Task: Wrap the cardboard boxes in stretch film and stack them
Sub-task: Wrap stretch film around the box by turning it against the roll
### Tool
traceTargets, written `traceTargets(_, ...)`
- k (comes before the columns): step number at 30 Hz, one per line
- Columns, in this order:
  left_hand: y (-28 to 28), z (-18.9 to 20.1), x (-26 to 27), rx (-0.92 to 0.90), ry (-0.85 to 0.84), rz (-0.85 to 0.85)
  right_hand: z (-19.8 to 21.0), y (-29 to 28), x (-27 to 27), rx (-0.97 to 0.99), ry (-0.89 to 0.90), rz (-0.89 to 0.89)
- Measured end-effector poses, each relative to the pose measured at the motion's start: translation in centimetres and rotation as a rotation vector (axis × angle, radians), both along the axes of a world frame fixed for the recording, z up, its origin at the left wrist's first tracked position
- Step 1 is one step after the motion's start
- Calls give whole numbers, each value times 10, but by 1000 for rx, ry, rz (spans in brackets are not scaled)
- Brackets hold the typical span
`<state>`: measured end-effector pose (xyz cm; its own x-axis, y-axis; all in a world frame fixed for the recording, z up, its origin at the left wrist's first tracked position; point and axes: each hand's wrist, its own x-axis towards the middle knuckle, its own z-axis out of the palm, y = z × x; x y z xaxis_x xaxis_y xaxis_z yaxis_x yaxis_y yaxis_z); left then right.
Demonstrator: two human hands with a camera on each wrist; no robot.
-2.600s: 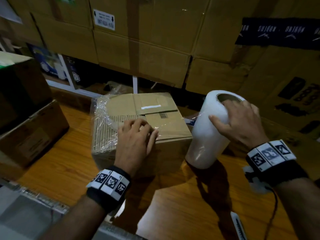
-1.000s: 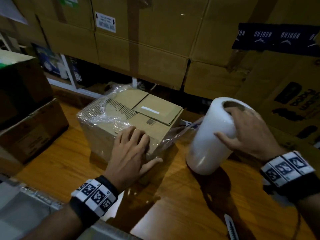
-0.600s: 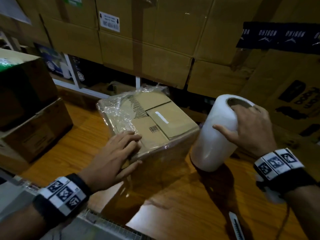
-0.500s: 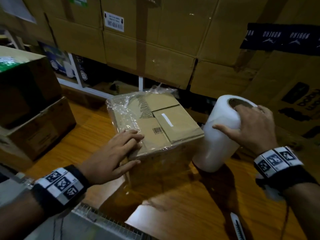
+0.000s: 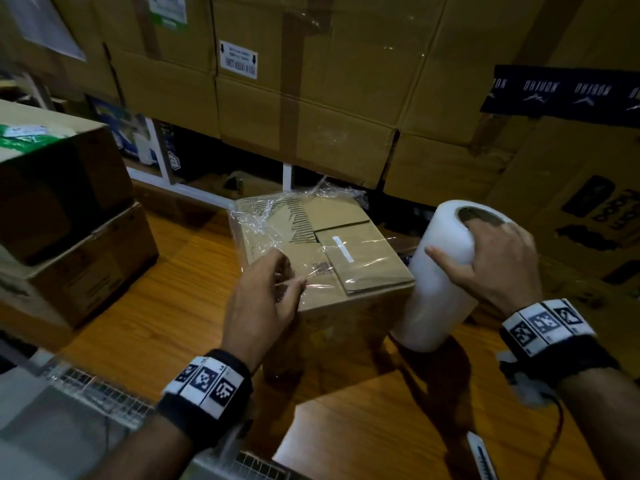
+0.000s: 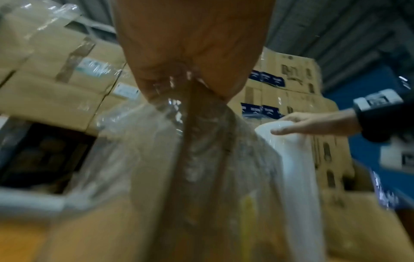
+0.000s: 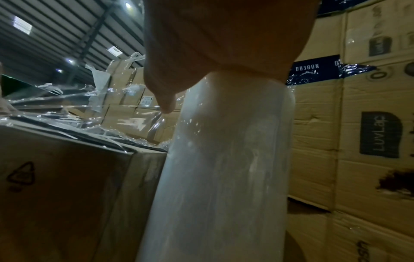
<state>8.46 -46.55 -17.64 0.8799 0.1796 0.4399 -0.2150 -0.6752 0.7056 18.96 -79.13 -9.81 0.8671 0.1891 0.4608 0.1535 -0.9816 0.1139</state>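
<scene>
The box sits on the wooden surface in front of the person, its top partly covered in crinkly film bunched at the far left corner. A sheet of that film runs off the right side to the roll, which stands nearly upright, touching or just beside the box's right face, long axis vertical with a slight lean. So the feed runs left from the roll to the box, and I'd guess the next pass needs the box turned or the roll carried round it.

The left hand is at the near left edge of the top, thumb and fingers pinching the film. The right hand grips the roll's top end, fingers over the core hole, thumb on the side. Bigger cartons are stacked behind.
</scene>
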Motion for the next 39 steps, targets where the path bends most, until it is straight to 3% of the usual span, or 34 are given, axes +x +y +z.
traceTargets(2,-6,-4,-2,70,-46,35,1,-2,0,5,3,3)
traceTargets(5,-10,2,-4,348,-56,104,1,-5,1,9,16,-1)
traceTargets(9,-18,21,-5,604,125,17,1,-5,2,25,22,11)
traceTargets(13,-33,34,-3,749,241,82,3,-6,1,46,45,22)
traceTargets(15,-46,39,-3,745,169,94,4,-6,0,49,51,28)
traceTargets(17,-58,36,1,631,72,-19,5,-5,-1,57,62,35)
traceTargets(20,-72,24,10,579,127,-159,7,-9,-1,75,114,69)
traceTargets(23,-78,11,12,545,131,-114,10,-16,1,102,188,144)
traceTargets(27,-75,-2,19,724,117,-72,12,-26,5,78,235,156)
traceTargets(33,-105,22,29,813,178,69,9,-3,10,69,192,76)
traceTargets(37,-140,17,35,745,130,69,19,-24,9,218,344,215)
traceTargets(39,-149,4,41,752,109,64,18,-36,6,239,331,236)
